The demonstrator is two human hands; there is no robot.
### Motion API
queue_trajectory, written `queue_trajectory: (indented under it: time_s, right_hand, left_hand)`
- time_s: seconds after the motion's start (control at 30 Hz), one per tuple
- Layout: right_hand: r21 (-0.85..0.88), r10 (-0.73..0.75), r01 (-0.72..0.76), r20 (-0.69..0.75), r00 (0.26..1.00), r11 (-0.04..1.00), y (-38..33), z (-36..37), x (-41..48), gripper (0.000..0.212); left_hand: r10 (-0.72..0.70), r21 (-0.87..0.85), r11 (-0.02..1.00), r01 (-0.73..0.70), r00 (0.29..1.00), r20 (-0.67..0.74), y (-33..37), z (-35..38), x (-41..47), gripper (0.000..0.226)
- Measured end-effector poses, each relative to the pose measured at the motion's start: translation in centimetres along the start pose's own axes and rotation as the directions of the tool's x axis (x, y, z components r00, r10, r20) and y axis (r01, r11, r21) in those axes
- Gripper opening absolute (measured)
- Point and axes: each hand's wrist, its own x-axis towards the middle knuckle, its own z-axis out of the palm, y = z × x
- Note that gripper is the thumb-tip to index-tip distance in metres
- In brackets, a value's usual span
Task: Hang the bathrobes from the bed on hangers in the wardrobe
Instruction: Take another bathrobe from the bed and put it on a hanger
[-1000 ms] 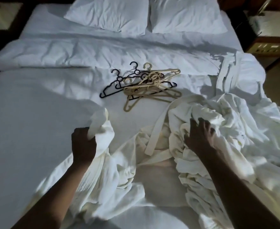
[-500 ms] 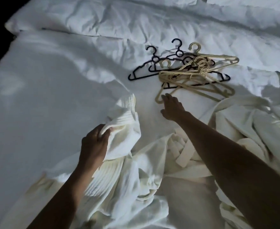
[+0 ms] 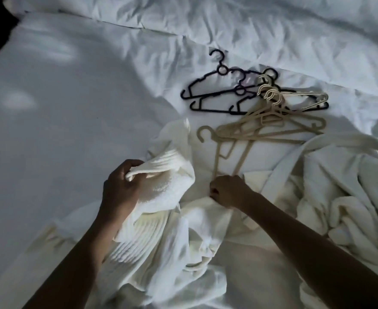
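Now the right hand (image 3: 228, 192), open and reaching a moment ago, grips a beige hanger (image 3: 226, 152) drawn from the pile (image 3: 261, 103); the left hand (image 3: 121, 186) pinches the robe (image 3: 165, 188) bunched on the bed (image 3: 72, 108), so threading can start.

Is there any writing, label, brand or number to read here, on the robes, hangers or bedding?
None can be read. The white towelling bathrobe in the left hand, the beige plastic hanger in the right hand, the black plastic hangers and the white bed sheet show no print. The picture is dim, so a small tag could go unseen.
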Motion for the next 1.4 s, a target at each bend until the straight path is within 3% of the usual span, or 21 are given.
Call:
queue_trajectory:
  time_s: [0.07,0.13,0.27,0.33,0.47,0.6,0.73,0.87,0.9,1.03,1.1,1.17,1.27,1.33,1.4]
  right_hand:
    - [0.174,0.071,-0.054,-0.096,0.993,0.983,0.9,-1.0,0.4,0.02]
    - [0.266,0.176,-0.106,-0.257,0.95,0.958,1.8,-2.1,1.8,0.033]
    - [0.272,0.368,-0.303,-0.229,0.901,0.913,1.7,-2.5,5.2,0.094]
    - [0.206,0.383,-0.34,-0.231,0.895,0.918,1.2,-1.5,6.3,0.106]
    - [0.155,0.417,-0.389,-0.246,0.875,0.908,1.4,-2.8,7.2,0.09]
    - [0.075,0.4,-0.399,-0.333,0.854,0.914,2.9,-9.4,5.8,0.069]
    - [0.449,0.408,-0.219,-0.383,0.829,0.866,3.6,-16.6,1.6,0.045]
    - [0.74,0.42,-0.005,-0.377,0.826,0.673,2.6,-18.1,-4.0,0.023]
    - [0.718,0.408,0.016,-0.413,0.815,0.695,1.5,-17.4,-5.9,0.017]
    - [0.522,0.374,-0.046,-0.545,0.75,0.852,-3.5,-9.7,-13.1,0.029]
    - [0.51,0.418,-0.129,-0.506,0.754,0.85,-5.7,-4.4,-14.7,0.033]
    - [0.435,0.383,-0.19,-0.414,0.826,0.88,-7.5,0.1,-15.7,0.035]
    - [0.309,0.205,-0.113,-0.284,0.937,0.944,-8.9,4.6,-16.6,0.035]
    - [0.27,0.158,-0.097,-0.213,0.964,0.958,-8.9,5.7,-15.9,0.036]
    - [0.211,0.121,-0.067,-0.254,0.96,0.975,-8.6,6.3,-14.4,0.047]
  left_hand:
    - [0.025,-0.003,1.0,-0.025,1.0,0.004,0.3,0.1,0.1,0.019]
    - [0.017,-0.021,1.0,-0.016,1.0,0.012,0.7,0.2,0.1,0.014]
    - [-0.063,-0.054,0.997,0.063,0.998,0.008,1.2,0.3,-0.2,0.017]
    - [-0.068,-0.061,0.996,0.068,0.998,0.015,1.0,0.2,-0.5,0.017]
    - [-0.075,-0.07,0.995,0.075,0.997,0.005,0.5,-0.7,-1.2,0.014]
    - [-0.032,-0.036,0.999,0.031,0.999,-0.03,0.8,-2.6,-1.4,0.012]
    - [-0.002,-0.12,0.993,0.0,1.0,-0.02,2.6,-3.7,-1.8,0.008]
    - [0.036,-0.118,0.992,-0.041,0.998,-0.048,4.0,-4.5,-2.7,0.023]
    - [0.019,-0.158,0.987,-0.026,0.999,-0.047,4.0,-4.8,-3.0,0.027]
    - [-0.016,-0.214,0.977,0.011,1.0,-0.022,3.7,-6.4,-4.3,0.037]
    - [-0.025,-0.167,0.986,0.021,0.999,-0.021,3.5,-7.1,-5.1,0.037]
    - [-0.036,-0.163,0.986,0.035,0.999,-0.002,3.0,-7.4,-5.9,0.034]
    - [-0.062,-0.299,0.951,0.08,0.996,0.07,2.0,-7.5,-6.8,0.018]
    - [-0.09,-0.363,0.921,0.141,0.984,0.154,1.2,-7.8,-7.5,0.014]
    - [-0.107,-0.442,0.868,0.226,0.955,0.277,0.2,-8.0,-8.1,0.028]
